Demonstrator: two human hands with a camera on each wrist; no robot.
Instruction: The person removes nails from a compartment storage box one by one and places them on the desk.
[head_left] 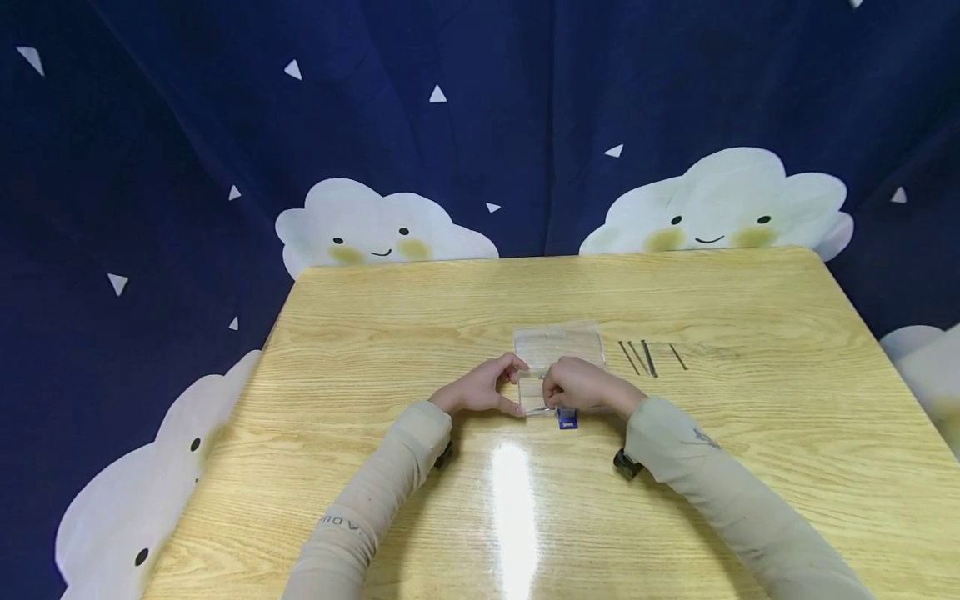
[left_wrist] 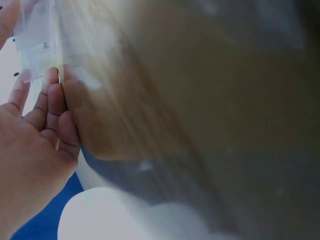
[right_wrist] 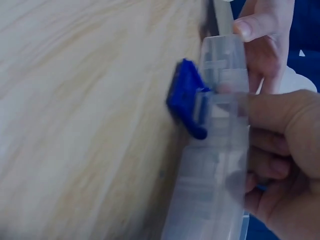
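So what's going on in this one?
A person is working at a clear plastic box on a wooden table. The left hand holds its left end, while the right hand has curled fingers at the box; whether they hold anything can't be made out. The lid is open at the back, the blue latch hangs at the front, and four thin, dark pieces lie to the right.

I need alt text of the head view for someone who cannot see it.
A person's left hand grips the left end of a clear plastic box, lid open behind it, while the right hand is over it. A blue clip shows at the front; four thin dark rods lie to the right on the wooden table.
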